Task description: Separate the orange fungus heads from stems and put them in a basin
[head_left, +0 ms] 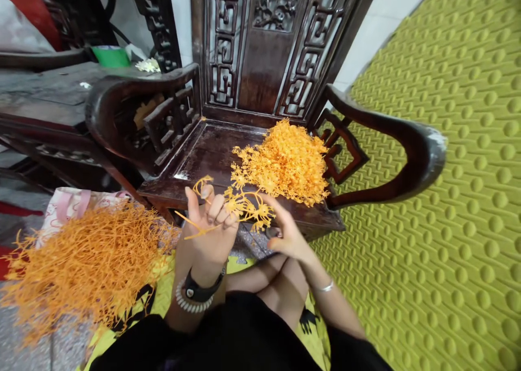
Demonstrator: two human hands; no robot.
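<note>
My left hand [212, 221] is closed around several thin orange plastic flower stems [244, 208]. Their bare ends stick out on the left, and their star-shaped heads hang out on the right. Just right of those heads is my right hand [287, 231], its thumb and fingers apart. Its fingertips are close to the stems; whether they touch is hard to tell. Beyond the hands, a heap of orange plastic flower pieces [291, 162] lies on the seat of a dark wooden chair [211, 151]. To my left stands a large pile of orange stems [93, 257].
The chair's curved armrests [423, 159] rise on both sides. A pink-and-white bag [67, 203] sits behind the stem pile. At the left, a dark table [44, 102] bears a green container [110, 56]. Yellow-green bumpy padding [439, 143] covers the right side.
</note>
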